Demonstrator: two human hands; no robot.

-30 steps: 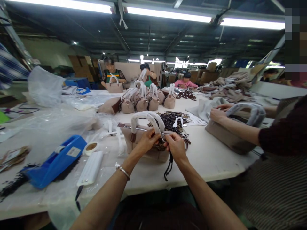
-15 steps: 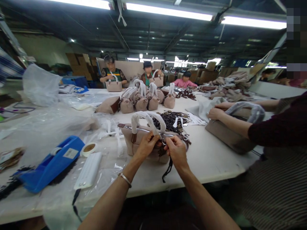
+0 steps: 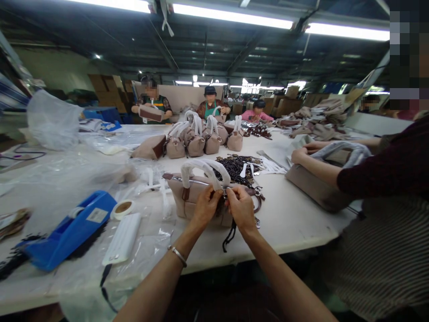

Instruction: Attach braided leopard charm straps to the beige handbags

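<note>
While it stands upright near the front edge of the desk (image 3: 295,223), the taupe handbag (image 3: 187,206) shows brown trim at its ends, a brown tab on its side and a silvery zipper along the top. Its two arched handles (image 3: 194,166) are wrapped in white. Both forearms reach forward from the lower part of the view and converge on the bag's near side. The left hand (image 3: 207,205), with a silvery bracelet (image 3: 177,256) at its wrist, and the right hand (image 3: 241,206) nearly meet below the handles, thumbs and fingers pinched on a dark charm (image 3: 220,207); the fingers hide its fastening. A black cord (image 3: 229,237) hangs below the right hand. Behind the bag lies a heap of dark beaded strands (image 3: 236,169); to the left are a blue tape dispenser (image 3: 72,230), a tape roll (image 3: 122,208) and a white power bank (image 3: 122,238).
</note>
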